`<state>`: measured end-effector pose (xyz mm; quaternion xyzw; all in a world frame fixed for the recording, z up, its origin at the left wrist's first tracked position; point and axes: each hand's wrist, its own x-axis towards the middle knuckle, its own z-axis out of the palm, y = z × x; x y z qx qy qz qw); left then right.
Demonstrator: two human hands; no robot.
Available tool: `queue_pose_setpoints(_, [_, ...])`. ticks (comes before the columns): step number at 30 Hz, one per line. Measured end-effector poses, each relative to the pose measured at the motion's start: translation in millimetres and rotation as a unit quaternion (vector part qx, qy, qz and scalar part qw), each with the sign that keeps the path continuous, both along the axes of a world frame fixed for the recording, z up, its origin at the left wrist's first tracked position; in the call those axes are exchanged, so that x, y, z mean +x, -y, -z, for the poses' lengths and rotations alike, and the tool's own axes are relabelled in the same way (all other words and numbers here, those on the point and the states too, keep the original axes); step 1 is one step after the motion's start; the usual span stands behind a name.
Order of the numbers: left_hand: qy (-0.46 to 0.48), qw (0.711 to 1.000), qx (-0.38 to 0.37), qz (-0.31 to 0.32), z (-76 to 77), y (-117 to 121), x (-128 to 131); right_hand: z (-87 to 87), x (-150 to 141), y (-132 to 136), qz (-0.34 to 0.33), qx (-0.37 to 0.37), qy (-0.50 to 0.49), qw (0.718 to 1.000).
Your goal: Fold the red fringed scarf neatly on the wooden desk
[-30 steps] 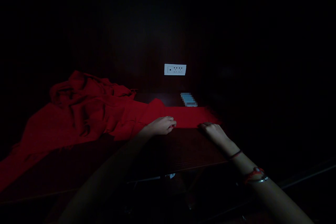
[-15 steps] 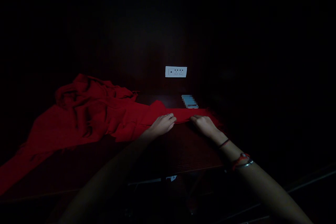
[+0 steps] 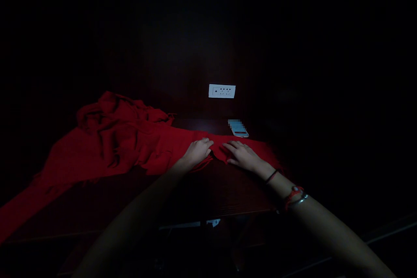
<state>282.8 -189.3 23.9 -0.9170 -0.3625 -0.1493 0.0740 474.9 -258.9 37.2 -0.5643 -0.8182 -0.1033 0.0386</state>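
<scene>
A red fringed scarf (image 3: 177, 141) lies across the dark table, heaped and creased on the left and narrowing to a flatter strip on the right. My left hand (image 3: 197, 152), with a ring on one finger, is closed on the near edge of that strip. Just to its right, my right hand (image 3: 243, 156) rests on the cloth with its fingers apart and stretched out. Between the two hands the scarf's near edge dips towards me. A bracelet and cords circle my right wrist.
Behind the strip lies a phone (image 3: 239, 128), its screen partly blurred out. A white wall socket (image 3: 222, 91) is above it on the dark wall. The table's front edge (image 3: 228, 215) runs below my hands. One end of the scarf trails off to the lower left.
My right hand has loosened its grip on the strip's edge, spread its fingers and moved left, closer to my left hand. The strip looks wider and flatter there. The view has shifted slightly.
</scene>
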Motion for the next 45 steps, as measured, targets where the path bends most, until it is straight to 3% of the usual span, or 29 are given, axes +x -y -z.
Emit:
queue_pose_setpoints(3, [0.026,1.000,0.002,-0.018,-2.5,3,2,2.0,-25,-4,-0.019,-0.020,-0.010,1.000])
queue_pose_setpoints(7, [0.050,0.998,0.000,-0.039,-3.0,3,2,0.9,-44,-10,0.081,-0.003,-0.007,0.997])
queue_pose_setpoints(10, [0.049,0.997,0.006,-0.062,-2.5,3,-1,-8.1,-39,-18,0.132,0.010,-0.017,0.991])
queue_pose_setpoints(13, [0.053,0.992,0.006,-0.118,-3.5,-4,-13,-36.7,-18,-29,0.166,0.059,-0.072,0.982])
queue_pose_setpoints(16, [0.101,0.978,0.000,-0.183,-12.3,-18,-37,-82.2,6,-37,0.171,0.094,-0.143,0.970])
queue_pose_setpoints(18, [0.136,0.971,0.000,-0.196,-27.6,-28,-57,-114.3,19,-40,0.157,0.115,-0.174,0.965])
queue_pose_setpoints(20, [0.158,0.969,-0.007,-0.189,-53.1,-36,-77,-142.9,27,-42,0.146,0.118,-0.185,0.965])
queue_pose_setpoints(24, [0.191,0.973,-0.039,-0.127,-126.7,-39,-109,-185.5,37,-50,0.149,0.059,-0.223,0.961])
queue_pose_setpoints(27, [0.172,0.977,-0.072,-0.104,-174.0,-40,-119,-201.3,39,-63,0.150,0.020,-0.240,0.959])
queue_pose_setpoints(29, [0.150,0.977,-0.070,-0.131,-186.8,-46,-118,-199.4,37,-76,0.167,-0.009,-0.222,0.961])
queue_pose_setpoints(31, [0.108,0.975,-0.061,-0.182,-181.7,-59,-110,-185.4,32,-94,0.201,-0.037,-0.189,0.960])
queue_pose_setpoints(39, [-0.003,0.941,-0.104,-0.323,-91.4,-128,-67,-72.2,9,-165,0.259,-0.063,-0.151,0.952])
queue_pose_setpoints(42, [-0.013,0.941,-0.089,-0.327,-75.2,-137,-60,-48.7,9,-174,0.250,-0.071,-0.158,0.953])
queue_pose_setpoints(45, [-0.023,0.945,-0.067,-0.319,-69.6,-137,-58,-40.8,16,-173,0.232,-0.087,-0.165,0.955])
